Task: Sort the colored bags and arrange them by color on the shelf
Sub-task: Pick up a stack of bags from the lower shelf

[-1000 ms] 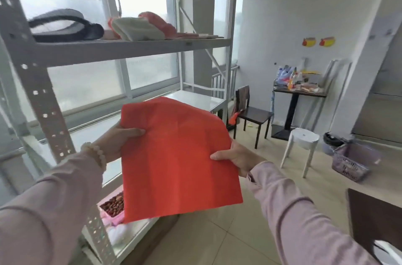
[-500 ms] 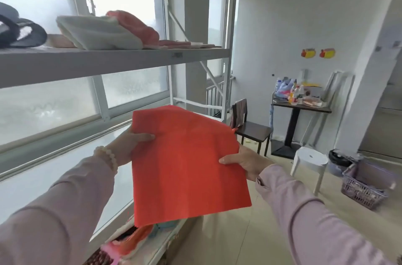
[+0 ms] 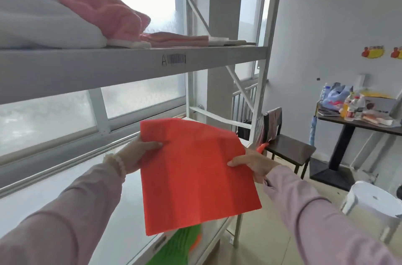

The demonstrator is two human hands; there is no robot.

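1. At about ten o'clock, the grey metal shelf board (image 3: 130,64) runs across the view, above the hands. On it lie a bulky white fabric bundle (image 3: 43,23), a fuzzy pink fabric bundle (image 3: 104,12) leaning on the white one, and, further right, thin flat-folded pink and cream bags (image 3: 178,39).

2. At nine o'clock from centre, the left hand (image 3: 139,151), a pale bead bracelet (image 3: 118,163) on its wrist, pinches the upper left edge of the bag: the thumb lies on the front face, and the other fingers are hidden behind the cloth.

3. At centre, the flat red non-woven fabric bag (image 3: 195,173) hangs in the air, held by both hands, below the shelf board and touching nothing else.

4. At six o'clock, under the red bag's bottom edge, a green fabric bag (image 3: 174,247) lies on a lower level.

5. At three o'clock from centre, the right hand (image 3: 252,164) pinches the bag's right edge, thumb in front and the other fingers curled behind.

6. The step in hand looks like lifting the red bag to the shelf board. To do it well, keep both pinches firm so the bag stays flat, clear the board's front lip, and lay it beside the closest-coloured pile, not across the pink one.
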